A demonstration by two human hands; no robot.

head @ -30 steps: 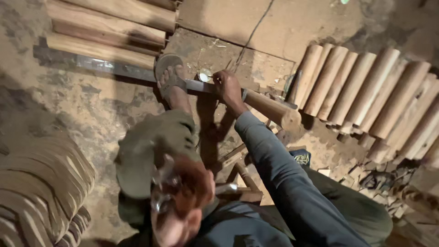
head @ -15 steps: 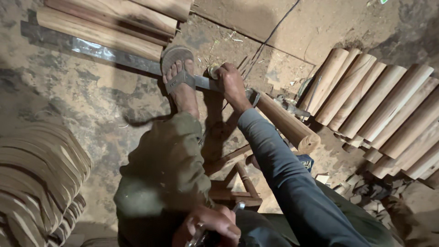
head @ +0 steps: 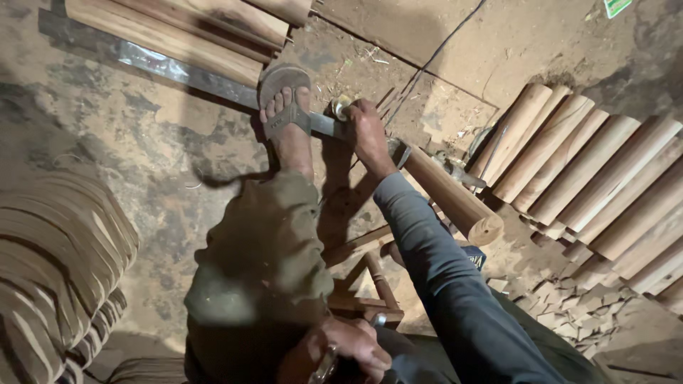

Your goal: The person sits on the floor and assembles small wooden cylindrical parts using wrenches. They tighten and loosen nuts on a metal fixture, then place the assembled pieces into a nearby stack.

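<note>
Two hands are at work above a dirt floor (head: pixel 142 163). The right hand (head: pixel 368 131) reaches forward, its grip closed over a small brass-coloured piece (head: pixel 340 107) at the near end of a long metal bar (head: pixel 163 67), which lies across the floor and is pinned by a sandalled foot (head: pixel 288 114). Just right of that hand a wooden cylinder (head: pixel 452 199) slants toward the person. The left hand (head: pixel 341 352), low at the bottom edge, is curled shut round a metal tool (head: pixel 326 363); what kind, I cannot tell. More round wooden blanks (head: pixel 590 171) lie in a row at the floor's right side, and planks (head: pixel 192 28) beyond the bar.
</note>
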